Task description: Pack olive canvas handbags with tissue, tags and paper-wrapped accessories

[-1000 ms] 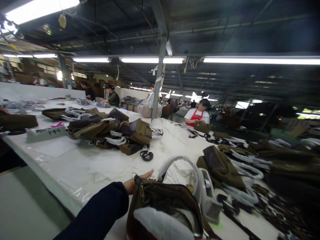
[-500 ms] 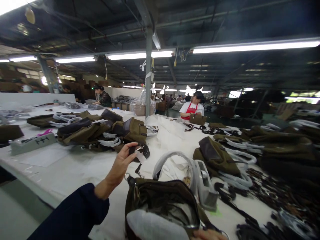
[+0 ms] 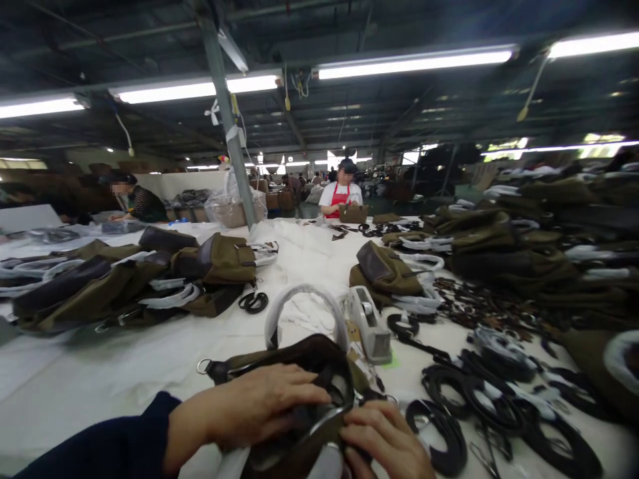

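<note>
The olive handbag is placed near the middle of the near side of the white table; its bottom and the table's near edge are cut off. Its zipped mouth is open, and dark lining and something pale, hard to make out, are seen inside. Across the mouth the left hand is laid, fingers loosely extended; whether anything is held cannot be told, its fingertips being partly lost in shadow. The bag's right rim is gripped by the curled fingers of the right hand, cut off below. Just beyond the bag's right side, a grey dispenser is set, its contents unclear; coiled black straps are heaped toward the right edge. Overlapping bags are piled toward the left edge. Near the far edge, a brown container is veiled by clear plastic, its contents hidden.
</note>
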Available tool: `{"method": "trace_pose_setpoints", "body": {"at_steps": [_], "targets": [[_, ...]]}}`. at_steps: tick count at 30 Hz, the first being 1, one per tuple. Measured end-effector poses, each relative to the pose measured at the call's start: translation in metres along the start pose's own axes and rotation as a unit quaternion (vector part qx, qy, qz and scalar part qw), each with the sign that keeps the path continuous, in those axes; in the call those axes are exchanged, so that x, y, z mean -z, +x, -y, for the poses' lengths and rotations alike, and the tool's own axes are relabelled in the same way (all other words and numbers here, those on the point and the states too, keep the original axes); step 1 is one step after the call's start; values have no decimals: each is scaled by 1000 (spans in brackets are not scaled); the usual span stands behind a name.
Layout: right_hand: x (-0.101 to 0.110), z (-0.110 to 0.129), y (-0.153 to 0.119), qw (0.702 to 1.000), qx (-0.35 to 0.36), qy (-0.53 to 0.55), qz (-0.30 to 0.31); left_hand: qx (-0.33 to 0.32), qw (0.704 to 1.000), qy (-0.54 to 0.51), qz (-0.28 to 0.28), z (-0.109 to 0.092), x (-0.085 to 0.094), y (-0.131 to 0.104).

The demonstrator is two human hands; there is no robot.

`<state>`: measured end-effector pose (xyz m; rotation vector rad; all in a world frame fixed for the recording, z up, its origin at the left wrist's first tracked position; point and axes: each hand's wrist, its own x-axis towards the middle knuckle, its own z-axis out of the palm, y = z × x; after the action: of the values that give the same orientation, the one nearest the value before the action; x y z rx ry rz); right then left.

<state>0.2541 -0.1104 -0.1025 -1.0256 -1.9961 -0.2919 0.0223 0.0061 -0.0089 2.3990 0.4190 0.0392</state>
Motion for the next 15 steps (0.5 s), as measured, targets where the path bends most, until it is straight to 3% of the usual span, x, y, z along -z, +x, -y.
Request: {"method": "trace_pose_setpoints", "body": {"at_steps": [3, 6, 8, 10, 13, 15], "targets": [[3, 2, 1, 999, -5, 23, -25, 14, 996, -60, 64, 8, 4, 15], [9, -1, -9, 997, -36, 36, -62, 58, 986, -154, -3, 10, 7, 24], [14, -5, -19, 988, -105, 18, -112, 88, 978, -182, -42, 10, 5, 30], [18, -11, -26, 964, -227, 10, -135, 100, 984, -142, -39, 11, -2, 38], [17, -19, -26, 912, -393, 120, -16, 91, 994, -57, -14, 15, -15, 52], [12, -22, -19, 865, -437, 243, 42, 97, 993, -69, 0, 19, -21, 61]]}}
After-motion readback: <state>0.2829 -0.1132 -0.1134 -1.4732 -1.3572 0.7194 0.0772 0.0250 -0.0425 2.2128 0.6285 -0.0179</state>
